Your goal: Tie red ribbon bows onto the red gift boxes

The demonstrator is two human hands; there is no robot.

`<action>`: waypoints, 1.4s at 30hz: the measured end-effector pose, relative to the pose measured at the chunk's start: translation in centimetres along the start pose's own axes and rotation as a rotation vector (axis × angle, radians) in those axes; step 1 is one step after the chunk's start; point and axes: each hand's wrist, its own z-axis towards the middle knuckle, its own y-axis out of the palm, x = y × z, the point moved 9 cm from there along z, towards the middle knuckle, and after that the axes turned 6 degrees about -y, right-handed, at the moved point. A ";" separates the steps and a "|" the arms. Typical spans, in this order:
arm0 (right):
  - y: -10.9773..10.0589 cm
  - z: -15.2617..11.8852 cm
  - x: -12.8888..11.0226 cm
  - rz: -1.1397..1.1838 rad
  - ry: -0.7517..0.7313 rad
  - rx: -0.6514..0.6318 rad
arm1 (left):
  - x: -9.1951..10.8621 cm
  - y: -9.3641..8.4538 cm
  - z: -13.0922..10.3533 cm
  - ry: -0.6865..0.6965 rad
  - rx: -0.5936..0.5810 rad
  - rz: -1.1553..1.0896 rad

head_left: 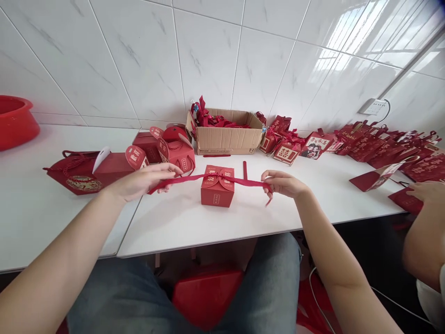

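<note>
Where the left hand (151, 178) covers part of the ribbon (189, 178), its grip is partly hidden, though the fingers are closed on that side; the right hand (283, 182) pinches the other side, a short tail hanging below. The left forearm and hand also block some of the red boxes (116, 167) at centre left, while the basin (17, 123) at the left edge and the co-worker (429, 222) at the right edge are cut off. Bags (378, 146) overlap at the right, hard to count, and the carton (229, 140) at upper centre hides the lower part of its red contents. In the middle of the frame, between the hands, the small box (217, 192) sits upright on the table (181, 227): red, cube-like, with rounded top flaps, pale lettering and a framed label in front. The ribbon meets at its top in a crossing or knot too small to make out.
</note>
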 end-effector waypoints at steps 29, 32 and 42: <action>2.7 4.8 -19.1 -0.189 -0.612 0.599 | 17.6 4.3 0.6 0.538 0.197 -0.091; 1.2 3.9 -17.3 -0.173 -0.592 0.585 | 15.9 3.9 0.9 0.487 0.075 -0.185; -1.5 0.3 -9.1 -0.682 -0.394 1.003 | 8.4 6.9 1.6 0.498 0.113 0.738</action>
